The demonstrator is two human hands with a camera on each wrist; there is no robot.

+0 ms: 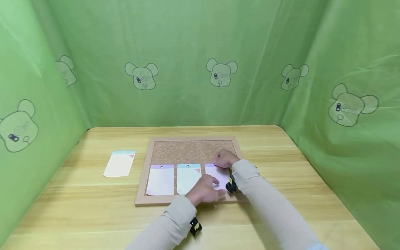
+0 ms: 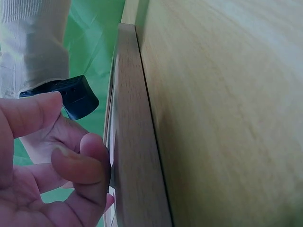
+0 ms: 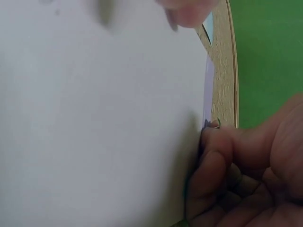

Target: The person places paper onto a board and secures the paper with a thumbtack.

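A framed cork board (image 1: pixel 193 149) lies on the table. Two note sheets, one purple-topped (image 1: pixel 160 180) and one blue-topped (image 1: pixel 186 178), are on it, each with a round silver thumbtack in its top strip. To their right lies a third, purple-topped sheet (image 1: pixel 221 176). My right hand (image 1: pixel 225 159) is at that sheet's top strip, its fingers curled and pinching a small shiny thumbtack (image 3: pixel 217 124), mostly hidden by the fingertips. My left hand (image 1: pixel 206 189) rests over the sheet's lower part, thumb and forefinger spread, holding nothing.
A loose blue-topped sheet (image 1: pixel 120 164) lies on the table left of the board. Something tiny (image 1: pixel 256 167) shows just beyond my right sleeve. The board's wooden frame (image 2: pixel 135 118) stands slightly above the tabletop. Green curtains (image 1: pixel 181 104) enclose the table's back and sides.
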